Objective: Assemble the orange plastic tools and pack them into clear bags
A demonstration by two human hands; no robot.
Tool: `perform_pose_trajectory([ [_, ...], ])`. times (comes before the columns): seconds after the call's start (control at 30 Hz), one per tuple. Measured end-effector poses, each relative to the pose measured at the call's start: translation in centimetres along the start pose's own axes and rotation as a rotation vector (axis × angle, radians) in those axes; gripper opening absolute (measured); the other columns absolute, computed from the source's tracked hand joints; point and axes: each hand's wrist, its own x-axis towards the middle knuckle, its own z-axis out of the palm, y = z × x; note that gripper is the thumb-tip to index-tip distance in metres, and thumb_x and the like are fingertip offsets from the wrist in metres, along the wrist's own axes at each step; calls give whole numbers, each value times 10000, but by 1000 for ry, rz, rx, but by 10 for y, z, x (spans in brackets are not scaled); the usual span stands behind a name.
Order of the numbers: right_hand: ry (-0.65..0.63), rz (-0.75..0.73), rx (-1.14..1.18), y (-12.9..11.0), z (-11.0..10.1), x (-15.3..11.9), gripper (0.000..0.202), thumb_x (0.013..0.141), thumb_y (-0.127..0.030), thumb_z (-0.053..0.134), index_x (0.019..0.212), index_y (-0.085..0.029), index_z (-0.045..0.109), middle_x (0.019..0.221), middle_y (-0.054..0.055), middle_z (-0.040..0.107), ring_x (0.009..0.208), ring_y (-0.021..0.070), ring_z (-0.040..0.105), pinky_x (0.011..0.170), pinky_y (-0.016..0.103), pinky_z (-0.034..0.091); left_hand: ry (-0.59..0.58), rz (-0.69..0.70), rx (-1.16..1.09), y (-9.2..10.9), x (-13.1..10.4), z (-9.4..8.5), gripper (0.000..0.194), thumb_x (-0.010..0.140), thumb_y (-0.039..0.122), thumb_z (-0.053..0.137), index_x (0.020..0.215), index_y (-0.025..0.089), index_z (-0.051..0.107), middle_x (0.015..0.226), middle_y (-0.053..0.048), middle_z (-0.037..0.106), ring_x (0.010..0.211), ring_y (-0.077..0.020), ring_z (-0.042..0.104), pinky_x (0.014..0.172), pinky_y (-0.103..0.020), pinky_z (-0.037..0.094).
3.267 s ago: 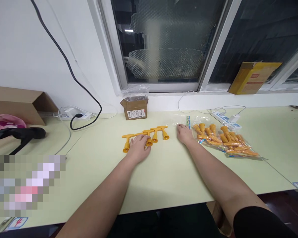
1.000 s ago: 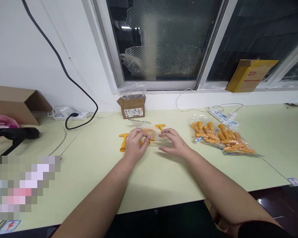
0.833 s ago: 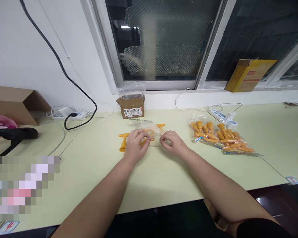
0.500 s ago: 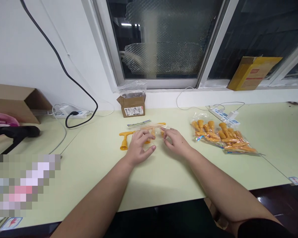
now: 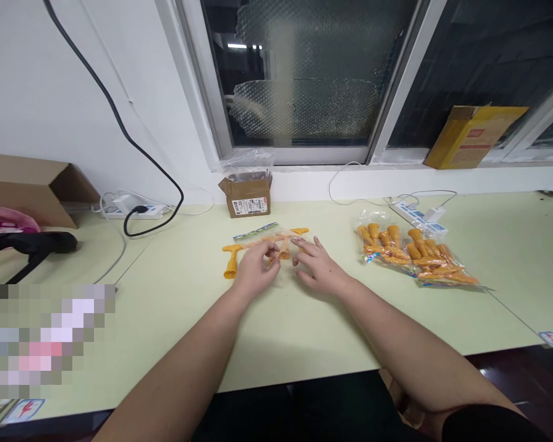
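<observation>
A clear plastic bag (image 5: pixel 283 235) with a blue-green printed strip lies flat on the table, and orange T-shaped plastic pieces show in and under it. My left hand (image 5: pixel 257 271) is closed at the bag's near left side, thumb and fingertips pinched together on the film. Orange shows between these fingers. Over the bag's right side, my right hand (image 5: pixel 320 268) has its fingers apart and holds nothing; its fingertips are beside an orange piece. Left of my left hand lies another orange T-shaped piece (image 5: pixel 231 263), its flared end towards me.
Filled bags of orange pieces (image 5: pixel 424 258) lie to the right, before a power strip (image 5: pixel 419 218). A small cardboard box (image 5: pixel 249 197) stands by the wall. At the left are a power strip, a black cable (image 5: pixel 115 116), a larger carton (image 5: pixel 23 184) and a black object.
My left hand's thumb and fingers have closed together on the bag. My right hand's fingers have spread and lifted from their pinch. The bag's printed strip has shifted slightly.
</observation>
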Motion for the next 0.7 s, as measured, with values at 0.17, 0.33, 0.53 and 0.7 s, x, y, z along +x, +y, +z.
perform_pose_trajectory([
  [0.17,74,-20,42,-1,-5,1,451,909,-328,673,1347,-254,592,1694,138,302,1587,327,244,1261,644,196,116,-78,-58,-1,2,-3,51,869,193,597,900,217,630,861,-11,700,792,-178,649,728,-324,506],
  [0.33,51,-26,20,2,-6,1,524,894,-376,707,1397,-284,587,1538,117,545,1531,351,360,1261,678,126,118,-17,29,0,3,-9,139,956,226,544,1041,224,655,922,-25,693,855,-186,647,808,-346,512],
  [0.53,62,-58,-19,10,8,6,535,865,-152,646,1387,-263,601,1571,106,516,1444,296,477,1185,554,388,66,110,75,3,1,-10,240,991,183,489,1081,241,704,998,-44,669,974,-199,647,881,-363,503],
  [0.7,120,-96,-17,13,13,11,221,924,-133,572,1054,-245,710,1406,95,663,1318,267,589,1103,514,477,84,133,114,1,2,-8,218,961,167,523,986,235,728,926,-43,652,933,-207,633,864,-373,503],
])
